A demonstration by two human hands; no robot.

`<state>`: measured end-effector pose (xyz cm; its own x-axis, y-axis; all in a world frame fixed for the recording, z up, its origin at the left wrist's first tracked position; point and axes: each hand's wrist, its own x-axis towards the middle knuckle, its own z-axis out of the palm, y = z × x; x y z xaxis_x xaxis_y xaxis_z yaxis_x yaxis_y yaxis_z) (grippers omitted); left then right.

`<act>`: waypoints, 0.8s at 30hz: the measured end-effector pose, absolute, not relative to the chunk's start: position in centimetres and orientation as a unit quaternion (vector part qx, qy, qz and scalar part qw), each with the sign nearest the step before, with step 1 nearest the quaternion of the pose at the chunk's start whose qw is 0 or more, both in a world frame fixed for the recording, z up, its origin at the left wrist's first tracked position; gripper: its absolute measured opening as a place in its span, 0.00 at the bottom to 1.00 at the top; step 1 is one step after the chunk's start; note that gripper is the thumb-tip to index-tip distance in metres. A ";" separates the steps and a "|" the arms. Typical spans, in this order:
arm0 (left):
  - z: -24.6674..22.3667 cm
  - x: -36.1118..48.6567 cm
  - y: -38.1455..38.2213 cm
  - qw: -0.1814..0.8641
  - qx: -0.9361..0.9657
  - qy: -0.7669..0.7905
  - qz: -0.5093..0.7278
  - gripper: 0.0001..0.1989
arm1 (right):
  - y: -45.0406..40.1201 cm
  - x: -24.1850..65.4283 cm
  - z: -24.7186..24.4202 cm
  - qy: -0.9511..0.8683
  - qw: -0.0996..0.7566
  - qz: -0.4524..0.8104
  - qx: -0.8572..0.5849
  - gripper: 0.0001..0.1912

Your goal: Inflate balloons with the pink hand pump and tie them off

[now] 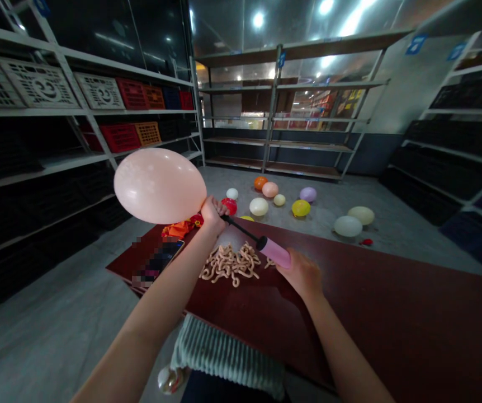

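Observation:
A large, inflated pale pink balloon (159,186) points up and left from my left hand (213,215). The fingers of that hand are closed round the balloon's neck and the black tip end of a balloon pump. My right hand (302,273) is wrapped round the pump's pink barrel (275,252). Between barrel and left hand the black rod (241,228) shows, drawn out. Below the pump, a heap of beige, curly uninflated balloons (235,263) lies on the dark red table (350,313). Orange and red flat balloons (179,228) lie by my left forearm.
A phone (163,260), partly blurred, lies at the table's left end. Several inflated balloons rest on the floor beyond, among them a yellow balloon (301,209) and a white balloon (348,226). Shelving (272,112) stands behind; plastic crates (42,84) fill the left racks.

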<state>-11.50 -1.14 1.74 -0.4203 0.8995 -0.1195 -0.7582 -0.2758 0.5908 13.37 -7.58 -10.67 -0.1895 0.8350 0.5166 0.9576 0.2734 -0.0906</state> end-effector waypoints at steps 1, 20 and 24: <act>2.2 -11.8 -1.2 0.523 0.123 0.297 0.790 0.23 | -7.4 13.5 -10.9 -0.761 0.246 -0.127 -0.587 0.10; 1.8 3.5 1.8 0.549 0.279 0.311 0.724 0.27 | -5.4 15.1 -12.8 -0.659 0.339 -0.029 -0.671 0.18; 0.5 4.1 1.9 0.557 0.257 0.334 0.716 0.27 | -5.4 15.1 -12.6 -0.651 0.327 -0.029 -0.684 0.18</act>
